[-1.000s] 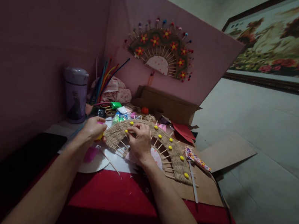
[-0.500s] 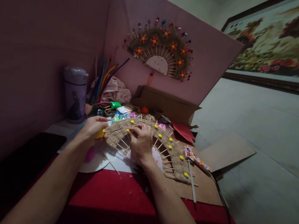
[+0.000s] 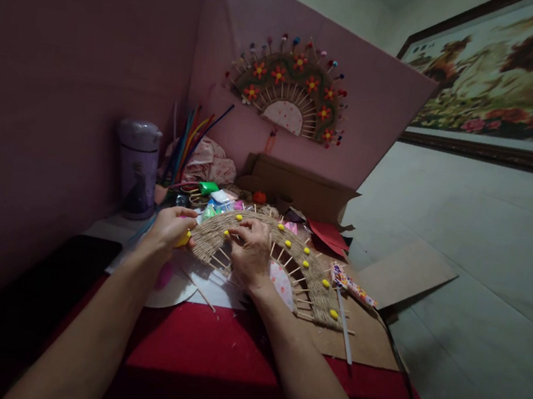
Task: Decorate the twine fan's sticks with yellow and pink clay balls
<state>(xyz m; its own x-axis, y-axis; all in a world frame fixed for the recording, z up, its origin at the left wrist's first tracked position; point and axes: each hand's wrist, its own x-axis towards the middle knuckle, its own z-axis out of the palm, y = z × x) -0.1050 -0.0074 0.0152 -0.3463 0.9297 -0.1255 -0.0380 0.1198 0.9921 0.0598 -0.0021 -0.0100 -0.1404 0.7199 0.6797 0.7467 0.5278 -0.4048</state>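
A fan-shaped piece woven of twine over thin sticks (image 3: 213, 235) lies on the table, with several yellow dots (image 3: 305, 264) along its band and a pale spotted half-circle (image 3: 281, 284) at its centre. My right hand (image 3: 251, 254) rests over the fan's left part, its thumb and forefinger closed at a small yellow dot (image 3: 226, 234) on the twine. At the fan's left end is my left hand (image 3: 173, 228), its fingers closed around a yellow lump (image 3: 183, 239) that looks like soft clay. The right palm hides part of the sticks and half-circle.
A glue gun in flowered cloth with a glue stick (image 3: 351, 284) lies on cardboard (image 3: 370, 341) at right. Behind are craft packets (image 3: 223, 199), pipe cleaners (image 3: 189, 140) and a purple tumbler (image 3: 137, 169). A finished fan (image 3: 288, 92) hangs on the pink board.
The view has shifted slightly, so everything sits a little farther right. My right fingertips stay at the same yellow dot, and my left hand keeps the yellow lump.
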